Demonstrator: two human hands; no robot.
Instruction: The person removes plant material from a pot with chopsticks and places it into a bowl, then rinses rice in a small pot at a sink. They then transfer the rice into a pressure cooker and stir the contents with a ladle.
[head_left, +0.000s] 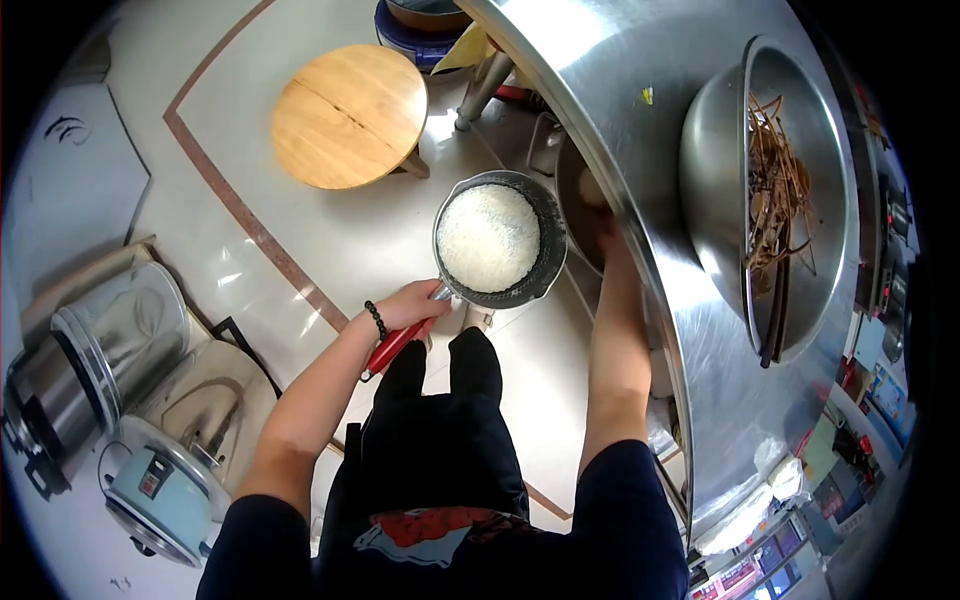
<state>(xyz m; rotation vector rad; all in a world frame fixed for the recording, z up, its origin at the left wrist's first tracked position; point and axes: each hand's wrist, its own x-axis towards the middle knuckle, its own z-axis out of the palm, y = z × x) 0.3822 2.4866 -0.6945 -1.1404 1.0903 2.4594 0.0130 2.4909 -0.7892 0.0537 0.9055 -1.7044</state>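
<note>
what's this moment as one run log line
left hand: holds pan by red handle | pan: white grains inside | right hand: at pot under table edge, fingers unclear | metal bowl: on table

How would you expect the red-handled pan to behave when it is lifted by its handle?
The pan is probably stiff, given its metal-looking wall. It may feel front-heavy, since the white contents sit well out from the red handle. They look loose and grainy, so might slide if it tilts.
</note>
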